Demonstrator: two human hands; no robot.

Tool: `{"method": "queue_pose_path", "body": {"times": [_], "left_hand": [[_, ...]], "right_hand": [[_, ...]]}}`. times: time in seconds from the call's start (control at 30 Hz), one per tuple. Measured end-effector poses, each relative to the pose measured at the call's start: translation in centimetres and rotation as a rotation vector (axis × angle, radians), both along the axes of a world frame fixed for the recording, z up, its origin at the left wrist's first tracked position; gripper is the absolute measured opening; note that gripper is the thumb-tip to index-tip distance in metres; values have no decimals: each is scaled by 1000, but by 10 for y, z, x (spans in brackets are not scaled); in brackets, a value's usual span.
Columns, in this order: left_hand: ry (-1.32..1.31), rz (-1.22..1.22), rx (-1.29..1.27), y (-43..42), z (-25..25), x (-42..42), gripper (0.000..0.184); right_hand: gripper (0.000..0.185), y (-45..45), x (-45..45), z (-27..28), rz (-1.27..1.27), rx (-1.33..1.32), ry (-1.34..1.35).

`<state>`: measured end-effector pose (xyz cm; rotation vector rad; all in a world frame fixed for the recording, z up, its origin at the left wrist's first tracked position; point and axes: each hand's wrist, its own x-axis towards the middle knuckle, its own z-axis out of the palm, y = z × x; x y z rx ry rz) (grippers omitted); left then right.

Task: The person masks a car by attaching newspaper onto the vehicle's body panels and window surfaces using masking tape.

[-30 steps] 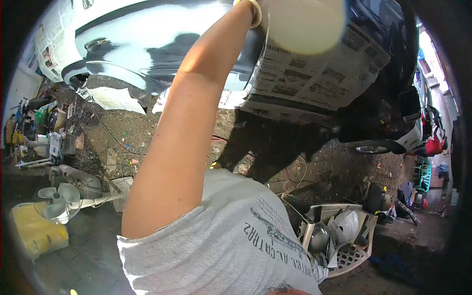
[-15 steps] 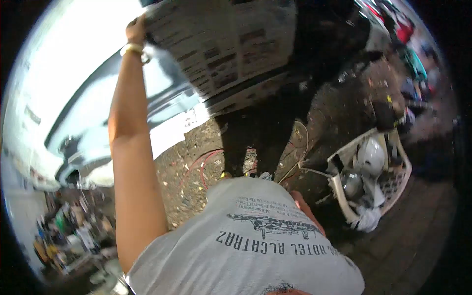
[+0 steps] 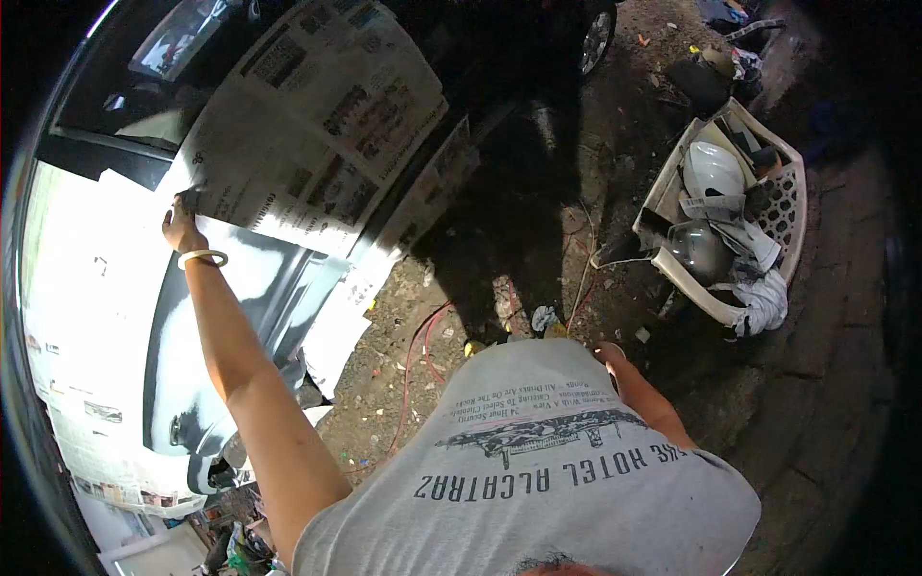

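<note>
My left hand [image 3: 180, 230], a pale bracelet at its wrist, reaches up to a shiny pale car panel [image 3: 230, 278], along the edge of the newspaper [image 3: 327, 125] masking the part above. Its fingers are closed about something small and dark that I cannot make out. More masking paper [image 3: 77, 278], overexposed in the sun, covers the bodywork to the left. My right hand [image 3: 608, 355] hangs low beside the grey printed shirt [image 3: 547, 461]. The shirt hides part of it, and its fingers do not show clearly.
A white plastic crate [image 3: 797, 221] on the right holds a white rounded shell, a grey bowl-like piece, papers and cloth. A red hose or cable [image 3: 411, 355] crosses the littered ground. A car wheel [image 3: 597, 40] shows at the top, and clutter [image 3: 230, 547] lies lower left.
The view has swung, showing more of the masked car at upper left. My left hand now appears lower and farther left, still at the newspaper's edge. The glare has lessened.
</note>
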<state>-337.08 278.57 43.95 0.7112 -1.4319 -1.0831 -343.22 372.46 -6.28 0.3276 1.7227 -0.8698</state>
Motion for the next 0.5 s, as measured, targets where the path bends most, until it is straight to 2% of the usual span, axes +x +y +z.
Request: {"method": "queue_pose_path", "body": {"times": [0.03, 0.1, 0.13, 0.17, 0.27, 0.37, 0.4, 0.47, 0.5], "left_hand": [[58, 43, 18, -7, -10, -1, 64], [-21, 320, 3, 69, 1, -11, 71], [-82, 397, -25, 68, -9, -8, 72], [-99, 418, -254, 30, -40, 4, 70], [-350, 540, -238, 88, -103, 11, 69], [-1118, 587, -657, 119, -280, 42, 45], [-1293, 325, -479, 164, -315, 54, 48], [-1471, -266, 214, 285, -376, 82, 55], [-1496, -471, 483, 347, -394, 97, 58]], "right_hand": [[56, 8, 3, -12, -112, -16, 13], [57, 23, 1, -36, -287, -48, 48], [54, 30, 0, -54, -264, -56, 69], [51, 38, -4, -72, -207, -68, 94], [44, 66, -22, -133, 103, -108, 156], [41, 81, -52, -109, 431, -64, 279], [42, 83, -63, -96, 538, -51, 324], [46, 74, -88, -64, 746, -30, 422], [43, 62, -99, -47, 397, 10, 301]]}}
